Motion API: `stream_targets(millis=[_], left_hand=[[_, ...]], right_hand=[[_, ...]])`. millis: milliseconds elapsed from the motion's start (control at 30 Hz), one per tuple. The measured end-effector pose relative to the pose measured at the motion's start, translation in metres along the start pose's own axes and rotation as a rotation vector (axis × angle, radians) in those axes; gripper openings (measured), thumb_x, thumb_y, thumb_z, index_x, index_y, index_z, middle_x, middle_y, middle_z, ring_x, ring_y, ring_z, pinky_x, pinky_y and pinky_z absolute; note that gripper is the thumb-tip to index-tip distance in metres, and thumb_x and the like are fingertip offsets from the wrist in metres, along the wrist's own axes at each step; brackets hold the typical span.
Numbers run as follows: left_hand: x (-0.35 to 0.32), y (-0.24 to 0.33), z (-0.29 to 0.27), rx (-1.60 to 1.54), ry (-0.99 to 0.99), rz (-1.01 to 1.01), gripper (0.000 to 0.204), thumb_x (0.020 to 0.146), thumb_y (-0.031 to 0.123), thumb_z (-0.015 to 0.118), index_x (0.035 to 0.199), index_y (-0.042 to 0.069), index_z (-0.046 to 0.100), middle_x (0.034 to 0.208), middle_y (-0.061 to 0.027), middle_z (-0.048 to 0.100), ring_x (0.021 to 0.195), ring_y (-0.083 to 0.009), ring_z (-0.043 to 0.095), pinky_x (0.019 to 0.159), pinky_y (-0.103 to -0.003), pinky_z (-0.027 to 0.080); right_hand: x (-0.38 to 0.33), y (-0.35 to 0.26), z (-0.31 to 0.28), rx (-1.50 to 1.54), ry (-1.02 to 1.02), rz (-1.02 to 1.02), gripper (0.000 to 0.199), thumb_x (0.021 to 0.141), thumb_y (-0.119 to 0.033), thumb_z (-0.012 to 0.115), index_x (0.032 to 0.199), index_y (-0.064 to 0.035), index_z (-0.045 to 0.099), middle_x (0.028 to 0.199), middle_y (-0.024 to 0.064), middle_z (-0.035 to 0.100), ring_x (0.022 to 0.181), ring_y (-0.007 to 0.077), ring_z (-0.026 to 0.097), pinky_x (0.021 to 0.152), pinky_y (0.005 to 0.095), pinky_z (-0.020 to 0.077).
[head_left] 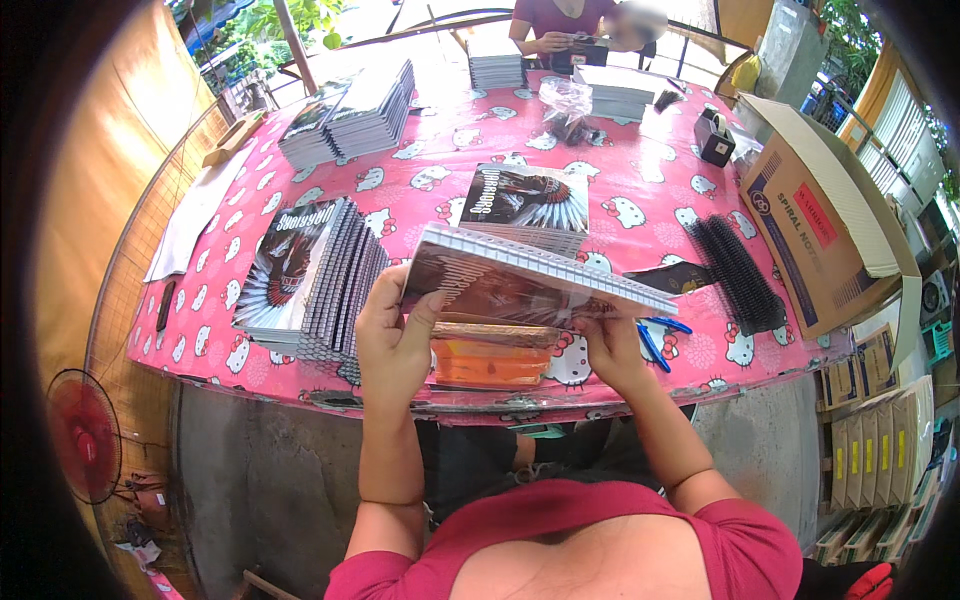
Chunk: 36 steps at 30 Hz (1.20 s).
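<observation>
My left hand [395, 335] grips the left edge of a spiral-bound notebook [520, 280] with a dark, glossy cover, held tilted above the pink table [420, 190]. My right hand [612, 350] holds the same notebook from below at its right side. The wire spine runs along the notebook's far edge. Under it lies an orange packet [490, 362]. A tall stack of the same notebooks [305, 280] stands just left of my left hand. Another single notebook [525, 198] lies flat behind the held one.
Black spiral binding combs [735, 272] and blue-handled pliers [655, 340] lie to the right. An open cardboard box [825, 220] stands at the table's right edge. Further stacks [350, 115], a plastic bag [568, 105] and a tape dispenser [714, 135] sit farther back, where another person [570, 30] works.
</observation>
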<state>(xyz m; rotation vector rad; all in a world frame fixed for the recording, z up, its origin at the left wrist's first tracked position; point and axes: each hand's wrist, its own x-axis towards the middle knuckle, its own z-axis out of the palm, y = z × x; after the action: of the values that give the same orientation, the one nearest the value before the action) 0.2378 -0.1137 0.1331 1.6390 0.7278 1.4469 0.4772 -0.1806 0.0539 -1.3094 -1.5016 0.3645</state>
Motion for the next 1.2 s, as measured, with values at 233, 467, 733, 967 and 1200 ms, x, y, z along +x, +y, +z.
stream_targets(millis=[233,467,733,967,1200], left_hand=[[-0.003,-0.007,0.04,0.332,0.227,0.29,0.048,0.085,0.009,0.066,0.13,0.003,0.05,0.132,-0.0154,0.049,0.125,-0.0204,0.045,0.108,-0.043,0.025],[-0.021,-0.019,0.062,0.941,-0.447,0.398,0.048,0.086,0.027,0.064,0.129,0.008,0.055,0.134,-0.0098,0.052,0.124,-0.026,0.048,0.11,-0.054,0.017],[-0.011,-0.027,0.076,0.659,-0.24,0.374,0.03,0.078,0.025,0.073,0.103,0.008,0.07,0.096,-0.007,0.07,0.094,-0.0209,0.064,0.097,-0.043,0.034],[-0.011,-0.029,0.075,0.623,-0.175,0.383,0.018,0.074,0.02,0.075,0.088,0.009,0.073,0.088,-0.003,0.069,0.09,-0.0204,0.062,0.09,-0.037,0.036],[-0.01,-0.027,0.075,0.604,-0.218,0.355,0.018,0.074,0.02,0.075,0.088,0.009,0.074,0.085,-0.0022,0.068,0.089,-0.0195,0.061,0.092,-0.038,0.034]], right_hand=[[-0.031,0.05,0.024,-0.029,-0.263,0.106,0.048,0.083,0.004,0.05,0.129,0.0017,0.041,0.119,0.0296,0.052,0.114,0.047,0.05,0.095,0.0467,0.0418],[0.045,0.08,-0.062,-0.504,-0.251,-0.116,0.029,0.07,-0.017,0.076,0.09,0.0008,0.064,0.101,0.018,0.064,0.096,0.0332,0.061,0.087,0.0403,0.047],[0.083,0.188,-0.159,-1.068,0.036,0.611,0.029,0.075,-0.021,0.073,0.094,-0.0004,0.066,0.093,0.0195,0.064,0.084,0.0354,0.063,0.077,0.0438,0.0501],[0.045,0.032,-0.088,-0.285,-0.058,-0.116,0.029,0.077,-0.004,0.069,0.105,-0.0078,0.07,0.083,0.0108,0.064,0.073,0.0223,0.063,0.065,0.0318,0.0496],[0.016,-0.018,-0.059,-0.173,0.056,-0.133,0.023,0.074,-0.005,0.075,0.097,-0.004,0.073,0.082,0.0078,0.064,0.071,0.015,0.061,0.061,0.0265,0.0476]])
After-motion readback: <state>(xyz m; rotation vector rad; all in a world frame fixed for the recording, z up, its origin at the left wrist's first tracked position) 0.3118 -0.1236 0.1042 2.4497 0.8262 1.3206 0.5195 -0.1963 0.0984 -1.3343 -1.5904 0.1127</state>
